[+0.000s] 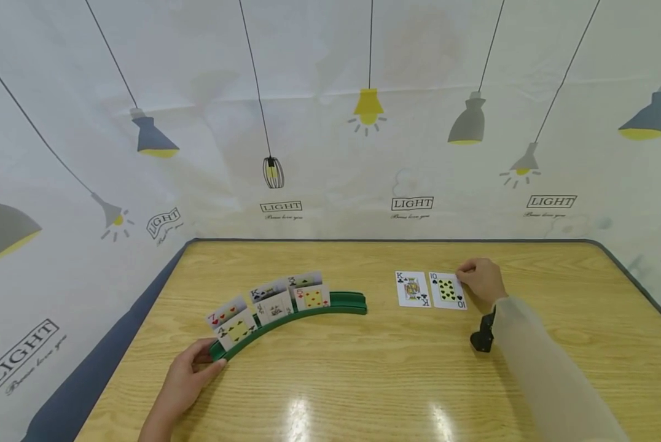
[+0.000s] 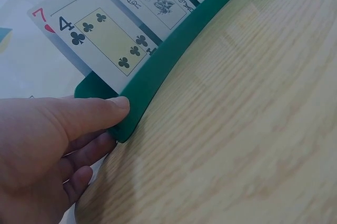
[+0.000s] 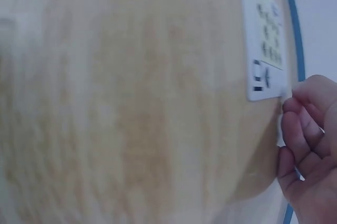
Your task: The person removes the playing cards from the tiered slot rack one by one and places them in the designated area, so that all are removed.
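Note:
My left hand (image 1: 182, 379) grips the left end of a curved green card holder (image 1: 348, 302), thumb on its front edge and fingers behind. Two rows of playing cards stand in it: a four of clubs (image 2: 108, 39), a joker (image 2: 155, 0) and a diamonds card (image 1: 312, 298) in front, with a seven of hearts (image 1: 224, 314), a king and a three partly hidden behind. Over on the right, my right hand (image 1: 482, 280) pinches the upper right edge of a ten of spades (image 1: 448, 291), which lies face up. Left of that card lies a king of clubs (image 1: 412, 289).
The wooden table (image 1: 363, 374) has a dark rim along its back edge. Behind it hangs a pale curtain (image 1: 330, 141) printed with lamps. A black device (image 1: 482, 334) sits at my right wrist, below the pale sleeve (image 1: 546, 362).

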### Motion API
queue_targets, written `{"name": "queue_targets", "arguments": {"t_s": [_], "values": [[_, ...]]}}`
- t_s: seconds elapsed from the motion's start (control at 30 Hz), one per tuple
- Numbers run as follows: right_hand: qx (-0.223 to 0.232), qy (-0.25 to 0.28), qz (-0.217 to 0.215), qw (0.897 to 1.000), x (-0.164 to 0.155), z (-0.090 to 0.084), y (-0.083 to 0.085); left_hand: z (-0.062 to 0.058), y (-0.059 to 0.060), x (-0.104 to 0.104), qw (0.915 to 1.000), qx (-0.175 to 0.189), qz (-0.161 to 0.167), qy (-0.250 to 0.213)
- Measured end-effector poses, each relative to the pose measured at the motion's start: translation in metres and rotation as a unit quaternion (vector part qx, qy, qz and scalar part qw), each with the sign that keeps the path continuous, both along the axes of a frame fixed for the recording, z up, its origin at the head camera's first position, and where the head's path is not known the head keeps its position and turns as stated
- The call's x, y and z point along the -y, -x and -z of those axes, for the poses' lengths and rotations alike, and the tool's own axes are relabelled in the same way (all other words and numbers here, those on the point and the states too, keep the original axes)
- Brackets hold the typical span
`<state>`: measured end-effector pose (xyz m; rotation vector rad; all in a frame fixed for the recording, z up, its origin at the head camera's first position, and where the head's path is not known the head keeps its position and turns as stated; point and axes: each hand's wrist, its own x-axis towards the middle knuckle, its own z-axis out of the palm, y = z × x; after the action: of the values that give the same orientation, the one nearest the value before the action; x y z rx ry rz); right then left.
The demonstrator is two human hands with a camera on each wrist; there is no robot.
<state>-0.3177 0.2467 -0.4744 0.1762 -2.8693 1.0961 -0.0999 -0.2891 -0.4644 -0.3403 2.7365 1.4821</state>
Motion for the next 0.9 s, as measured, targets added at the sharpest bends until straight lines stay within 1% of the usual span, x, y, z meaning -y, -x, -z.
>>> {"name": "queue_targets", "arguments": {"t_s": [0.13,0.23,0.33,0.57,0.73,0.9], "values": [[0.017,0.022,0.002,1.0,-0.002,-0.006,-0.002,0.001,0.001,0.001,1.0,0.0,0.004,0.002],[0.033,0.032,0.0,0.999,0.003,-0.021,-0.004,0.001,0.001,0.001,1.0,0.0,0.005,0.005],[0.037,0.032,-0.016,0.999,0.014,-0.036,-0.005,0.0,0.0,0.0,1.0,-0.002,0.003,0.008],[-0.015,0.027,-0.087,0.996,0.05,-0.062,-0.005,-0.001,-0.001,-0.002,1.0,-0.005,0.003,0.004],[-0.023,0.045,-0.133,0.99,0.079,-0.074,-0.011,0.0,0.0,-0.002,1.0,-0.007,0.0,-0.001],[-0.025,0.066,-0.175,0.982,0.105,-0.079,-0.022,0.0,-0.001,-0.002,1.0,-0.009,0.0,-0.001]]}}
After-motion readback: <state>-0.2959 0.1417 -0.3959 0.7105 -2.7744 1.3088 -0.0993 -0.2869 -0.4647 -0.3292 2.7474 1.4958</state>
